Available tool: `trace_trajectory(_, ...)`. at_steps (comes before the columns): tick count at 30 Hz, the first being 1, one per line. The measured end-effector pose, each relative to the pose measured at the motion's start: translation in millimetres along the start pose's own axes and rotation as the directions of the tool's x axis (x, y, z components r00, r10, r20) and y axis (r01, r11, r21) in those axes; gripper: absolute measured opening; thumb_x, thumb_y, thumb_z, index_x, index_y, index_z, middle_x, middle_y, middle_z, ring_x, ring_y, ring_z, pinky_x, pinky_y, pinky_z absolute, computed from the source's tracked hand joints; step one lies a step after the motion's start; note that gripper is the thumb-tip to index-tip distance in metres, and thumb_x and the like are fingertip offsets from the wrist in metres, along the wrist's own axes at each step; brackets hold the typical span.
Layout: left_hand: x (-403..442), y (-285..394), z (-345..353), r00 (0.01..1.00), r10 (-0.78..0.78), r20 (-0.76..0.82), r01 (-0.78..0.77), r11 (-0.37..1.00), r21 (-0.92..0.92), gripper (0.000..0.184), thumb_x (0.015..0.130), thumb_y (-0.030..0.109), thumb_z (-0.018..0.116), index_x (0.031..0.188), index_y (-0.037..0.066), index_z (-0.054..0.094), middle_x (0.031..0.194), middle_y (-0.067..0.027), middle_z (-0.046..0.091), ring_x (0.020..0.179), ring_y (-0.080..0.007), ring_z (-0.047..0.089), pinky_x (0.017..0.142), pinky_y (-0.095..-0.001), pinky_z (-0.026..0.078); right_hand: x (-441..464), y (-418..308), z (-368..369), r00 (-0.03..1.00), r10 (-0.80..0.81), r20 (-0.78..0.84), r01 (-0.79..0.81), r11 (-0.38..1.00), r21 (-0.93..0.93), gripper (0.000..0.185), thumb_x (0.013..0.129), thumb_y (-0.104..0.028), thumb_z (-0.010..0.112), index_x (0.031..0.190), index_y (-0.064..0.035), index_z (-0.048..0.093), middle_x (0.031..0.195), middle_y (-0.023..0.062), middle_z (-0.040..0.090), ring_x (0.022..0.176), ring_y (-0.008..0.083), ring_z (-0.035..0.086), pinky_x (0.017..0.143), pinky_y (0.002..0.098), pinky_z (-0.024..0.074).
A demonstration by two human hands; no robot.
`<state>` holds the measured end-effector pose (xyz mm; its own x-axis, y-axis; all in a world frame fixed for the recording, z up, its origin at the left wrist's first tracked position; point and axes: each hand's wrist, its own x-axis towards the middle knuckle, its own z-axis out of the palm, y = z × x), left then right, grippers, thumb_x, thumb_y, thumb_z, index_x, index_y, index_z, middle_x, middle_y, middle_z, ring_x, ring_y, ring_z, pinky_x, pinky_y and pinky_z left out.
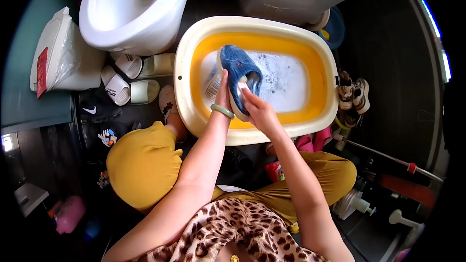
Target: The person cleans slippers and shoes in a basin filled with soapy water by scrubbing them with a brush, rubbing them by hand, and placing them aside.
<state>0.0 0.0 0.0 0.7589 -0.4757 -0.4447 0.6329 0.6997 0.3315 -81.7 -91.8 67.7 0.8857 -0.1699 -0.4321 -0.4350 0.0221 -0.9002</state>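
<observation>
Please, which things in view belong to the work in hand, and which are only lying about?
Seem part of the job:
blue slipper, in the left hand, right hand at its opening
tub with foamy water

Seem just lying about:
white slides near the toilet
sneakers right of the tub
lidded bin

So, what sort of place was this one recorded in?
Most likely a bathroom, perhaps in a home: there is a white toilet, a lidded bin with a plastic liner near it, and a large basin of sudsy water with a blue slipper held over it.
</observation>
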Motion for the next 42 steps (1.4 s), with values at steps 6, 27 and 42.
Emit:
trace_trajectory(6, -14, -4, 26, 0.999, 0.003, 0.039, 0.001, 0.996, -0.090, 0.055, 0.089, 0.045, 0.054, 0.126, 0.005, 0.048, 0.120, -0.0086, 0.056, 0.106, -0.0219, 0.055, 0.093, -0.0341, 0.044, 71, -49, 3, 0.965, -0.246, -0.094, 0.044, 0.502, -0.864, 0.030, 0.088, -0.019, 0.044, 0.108, -0.0051, 0.063, 0.091, 0.0261, 0.063, 0.081, 0.0358, 0.064, 0.072, 0.0428, 0.0490)
trace_trajectory(27, 2, -15, 14, 0.995, -0.006, 0.098, 0.008, 1.000, -0.017, 0.062, 0.084, 0.046, 0.061, 0.128, 0.005, 0.046, 0.118, -0.0081, 0.057, 0.106, -0.0207, 0.055, 0.092, -0.0342, 0.045, 79, -17, -22, 0.968, -0.031, -0.249, -0.211, 0.442, -0.872, 0.033, 0.083, -0.022, 0.050, 0.106, -0.0033, 0.063, 0.096, 0.0251, 0.062, 0.088, 0.0395, 0.061, 0.079, 0.0462, 0.0481)
trace_trajectory(42, -15, -4, 33, 0.998, 0.012, 0.068, -0.013, 1.000, 0.016, 0.062, 0.086, 0.048, 0.057, 0.127, 0.004, 0.046, 0.121, -0.0090, 0.056, 0.106, -0.0211, 0.055, 0.094, -0.0330, 0.044, 77, -37, -9, 0.929, -0.131, -0.345, -0.189, 0.633, -0.751, 0.032, 0.085, -0.016, 0.050, 0.114, -0.0060, 0.058, 0.091, 0.0237, 0.063, 0.088, 0.0423, 0.060, 0.075, 0.0508, 0.0449)
